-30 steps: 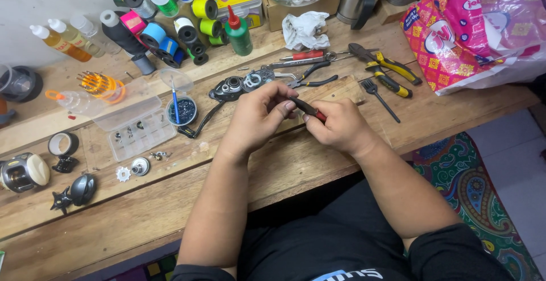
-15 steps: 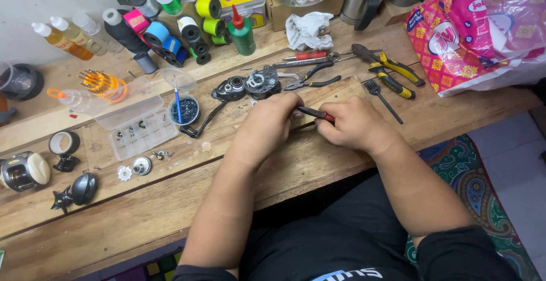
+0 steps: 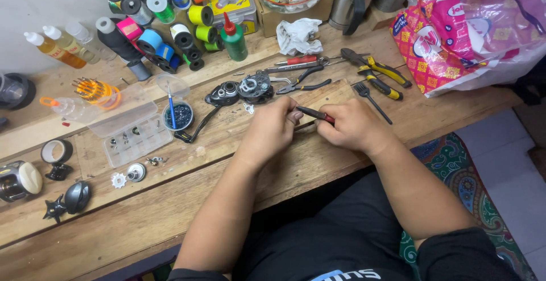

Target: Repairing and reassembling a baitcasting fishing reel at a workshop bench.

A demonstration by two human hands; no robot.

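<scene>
Both hands meet low over the wooden tabletop [image 3: 170,213], just in front of an opened fishing reel. The right hand [image 3: 355,126] is closed around a small screwdriver [image 3: 314,114] with a dark shaft and a red band near the grip; the tool lies nearly level and points left toward the other hand. The left hand [image 3: 272,130] is curled, its fingers [image 3: 293,116] pinched together at the screwdriver's tip. Whatever they pinch is too small and too hidden to tell.

The dismantled fishing reel [image 3: 242,89] rests on the tabletop just beyond the left hand, its gears exposed, with a black crank handle [image 3: 196,128] trailing down to the left. Right of the reel lie needle-nose pliers [image 3: 304,82], a red-handled screwdriver [image 3: 297,60], yellow-and-black pliers [image 3: 378,72] and a fork [image 3: 371,100]. A crumpled white cloth [image 3: 298,35] sits behind them.

To the left stands a small round tub [image 3: 177,116] of dark grease with a blue brush in it, beside a clear compartment box [image 3: 133,136] holding tiny parts. A white gear [image 3: 118,180] and a round metal part [image 3: 136,172] lie near the box. Spools of coloured line [image 3: 170,14] and a green bottle with a red tip [image 3: 233,38] crowd the back, and a pink plastic bag [image 3: 472,28] fills the right corner.
</scene>
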